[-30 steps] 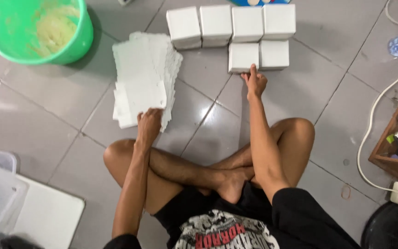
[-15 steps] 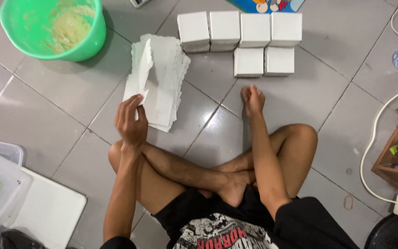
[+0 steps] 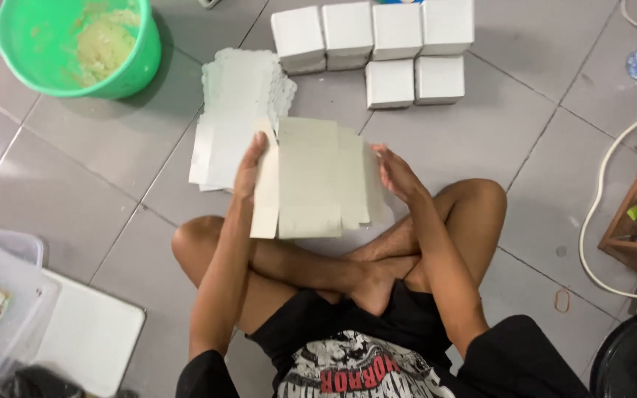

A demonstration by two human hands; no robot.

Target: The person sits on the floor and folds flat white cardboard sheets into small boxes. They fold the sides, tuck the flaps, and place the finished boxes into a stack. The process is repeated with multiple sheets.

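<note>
- A flat, unfolded box blank [image 3: 311, 177] is held above the crossed legs, over the floor [image 3: 75, 184], with its grey inner side turned up.
- The left hand [image 3: 251, 166] is closed on the blank's left edge, fingers curled over the top of the card.
- The right hand [image 3: 396, 171] is set against the blank's right edge, fingers loosely bent; whether a firm grip is made there cannot be told.
- A stack [image 3: 237, 110] of further flat blanks lies on the floor just beyond the held blank, partly covered by it.
- Six folded white boxes [image 3: 377, 44] are ranged in two rows farther off, four behind and two in front, touching one another.
- A green bucket [image 3: 130, 66] holding a pale, lumpy mass is seen at upper left, near the stack.
- A clear plastic tub [image 3: 9, 295] is seen at lower left.
- A white cable [image 3: 599, 206] runs along the floor at right, beside a wooden crate [image 3: 632, 228].
</note>
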